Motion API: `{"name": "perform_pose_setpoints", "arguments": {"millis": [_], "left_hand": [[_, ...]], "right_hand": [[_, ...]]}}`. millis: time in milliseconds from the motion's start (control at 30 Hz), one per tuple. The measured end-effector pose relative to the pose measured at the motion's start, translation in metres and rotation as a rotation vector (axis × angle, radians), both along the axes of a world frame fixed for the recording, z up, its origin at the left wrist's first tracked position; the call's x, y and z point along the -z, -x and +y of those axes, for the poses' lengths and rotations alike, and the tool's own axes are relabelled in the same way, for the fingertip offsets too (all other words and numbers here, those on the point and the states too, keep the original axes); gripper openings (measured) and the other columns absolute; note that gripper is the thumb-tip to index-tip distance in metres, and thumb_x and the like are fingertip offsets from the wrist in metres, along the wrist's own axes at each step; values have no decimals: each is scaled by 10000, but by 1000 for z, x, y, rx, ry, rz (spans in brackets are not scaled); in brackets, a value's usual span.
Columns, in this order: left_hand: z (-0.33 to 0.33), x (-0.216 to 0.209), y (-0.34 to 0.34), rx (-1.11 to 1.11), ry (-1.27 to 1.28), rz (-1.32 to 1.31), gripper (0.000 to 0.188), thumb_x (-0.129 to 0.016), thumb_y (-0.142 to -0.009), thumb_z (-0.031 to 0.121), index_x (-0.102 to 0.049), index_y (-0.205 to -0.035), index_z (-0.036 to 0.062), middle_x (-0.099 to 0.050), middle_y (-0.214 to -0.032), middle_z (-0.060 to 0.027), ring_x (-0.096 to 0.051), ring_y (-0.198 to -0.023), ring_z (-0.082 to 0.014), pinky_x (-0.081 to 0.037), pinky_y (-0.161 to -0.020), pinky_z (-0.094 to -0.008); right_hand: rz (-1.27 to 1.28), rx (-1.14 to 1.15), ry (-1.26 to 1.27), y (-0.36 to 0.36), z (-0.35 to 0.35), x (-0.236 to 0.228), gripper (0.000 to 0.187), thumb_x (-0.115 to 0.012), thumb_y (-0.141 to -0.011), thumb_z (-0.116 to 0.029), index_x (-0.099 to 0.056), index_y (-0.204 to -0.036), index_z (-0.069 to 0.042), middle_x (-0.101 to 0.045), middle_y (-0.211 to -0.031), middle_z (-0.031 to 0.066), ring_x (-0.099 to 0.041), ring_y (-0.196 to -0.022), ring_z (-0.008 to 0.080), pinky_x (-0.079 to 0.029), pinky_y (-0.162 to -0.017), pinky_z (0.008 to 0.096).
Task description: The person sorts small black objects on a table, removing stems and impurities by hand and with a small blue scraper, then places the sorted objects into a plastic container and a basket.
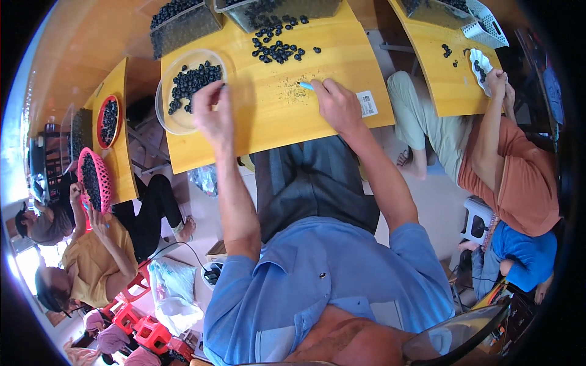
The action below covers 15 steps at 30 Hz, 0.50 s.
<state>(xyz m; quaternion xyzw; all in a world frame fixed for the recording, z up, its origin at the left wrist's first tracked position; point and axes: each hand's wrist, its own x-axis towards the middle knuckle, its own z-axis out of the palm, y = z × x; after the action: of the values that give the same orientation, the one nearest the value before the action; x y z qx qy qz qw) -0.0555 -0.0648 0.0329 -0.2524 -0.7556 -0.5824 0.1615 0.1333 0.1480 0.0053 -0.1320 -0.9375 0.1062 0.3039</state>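
My left hand is over the right rim of a clear round plastic bowl, its fingers curled together. At its fingertips a small dark spot shows, which looks like one of the dark round bead-like pieces heaped in the bowl. My right hand is closed around a small tool with a light-blue handle; its working end is too small to make out. Brown crumbs lie on the yellow table between my hands. Beyond them, several more dark round pieces are scattered.
Clear bins of dark pieces stand at the table's far edge. A printed white card lies right of my right hand. A person works at the right table, others at left beside a pink basket. Red stools stand behind left.
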Motion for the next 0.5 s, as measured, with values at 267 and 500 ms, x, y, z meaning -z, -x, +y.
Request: {"name": "perform_pose_setpoints", "arguments": {"millis": [267, 500], "left_hand": [[-10, -42, 25, 2, 363, 290, 285, -761, -896, 22, -732, -1179, 33, -711, -1162, -176, -677, -1100, -347, -544, -970, -432], [107, -8, 36, 346, 519, 283, 463, -759, -957, 263, -670, -1354, 43, -624, -1420, -198, -590, -1318, -381, -486, -1116, -463]], "right_hand": [[26, -10, 0, -1, 0, 5, 268, -641, -867, -40, -725, -1122, -46, -630, -883, 95, -706, -815, 290, -598, -678, 436], [31, -22, 4, -3, 0, 1, 249, -651, -871, -45, -725, -1109, -51, -632, -885, 94, -703, -811, 293, -595, -674, 444]]}}
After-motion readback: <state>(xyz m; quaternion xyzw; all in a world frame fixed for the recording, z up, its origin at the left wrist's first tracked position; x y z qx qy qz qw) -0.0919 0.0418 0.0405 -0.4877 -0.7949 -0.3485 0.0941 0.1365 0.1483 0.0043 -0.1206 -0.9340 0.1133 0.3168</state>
